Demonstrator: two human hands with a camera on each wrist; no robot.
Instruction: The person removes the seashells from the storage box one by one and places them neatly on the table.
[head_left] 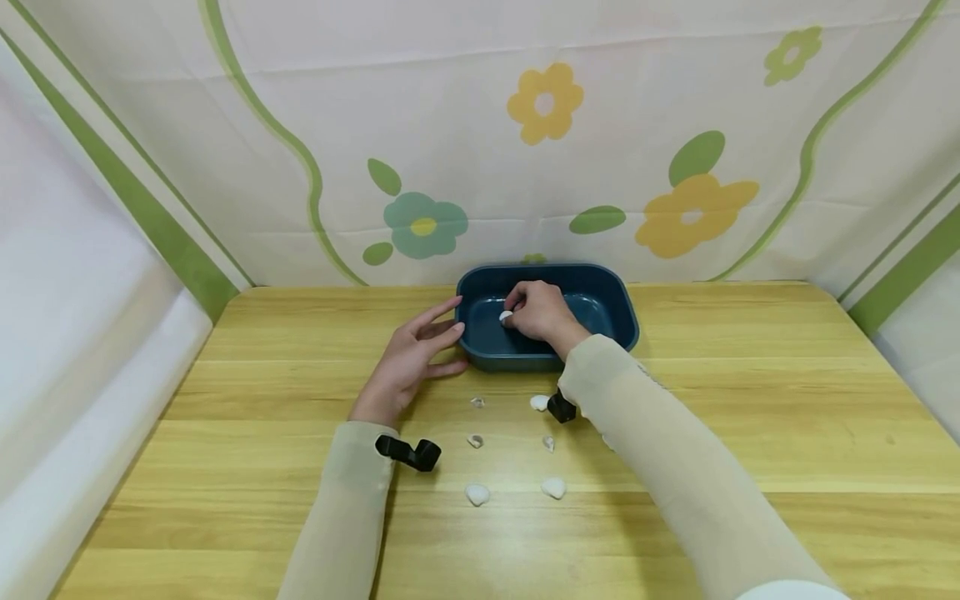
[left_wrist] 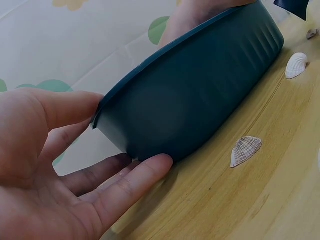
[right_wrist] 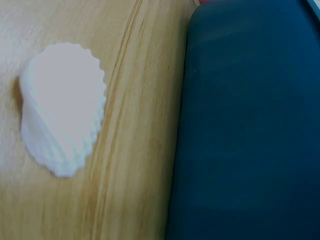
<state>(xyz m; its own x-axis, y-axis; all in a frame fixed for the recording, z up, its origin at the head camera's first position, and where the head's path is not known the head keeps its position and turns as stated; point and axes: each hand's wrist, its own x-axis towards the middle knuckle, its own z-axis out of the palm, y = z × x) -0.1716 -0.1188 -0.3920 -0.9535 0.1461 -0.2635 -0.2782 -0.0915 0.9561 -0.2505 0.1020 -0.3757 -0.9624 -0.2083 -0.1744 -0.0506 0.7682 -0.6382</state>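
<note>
A dark blue rectangular basin (head_left: 495, 362) sits on the wooden table against the cloth backdrop. Inside it, low over its floor, my right hand (head_left: 542, 312) pinches a small white seashell (head_left: 506, 317) between thumb and fingers. My left hand (head_left: 408, 363) touches the basin's left end with fairly straight fingers; the left wrist view shows fingertips (left_wrist: 159, 164) against its lower side. Several shells lie in front of the basin, among them a ribbed white shell (right_wrist: 62, 110) and a brown-patterned shell (left_wrist: 246, 150). The right wrist view does not show my right hand.
Nearer me on the table (head_left: 247, 467) lie two white shells, a left one (head_left: 477, 494) and a right one (head_left: 553, 487). Smaller shells (head_left: 475, 441) sit between them and the basin. A flower-printed cloth (head_left: 480, 167) rises behind the table's back edge.
</note>
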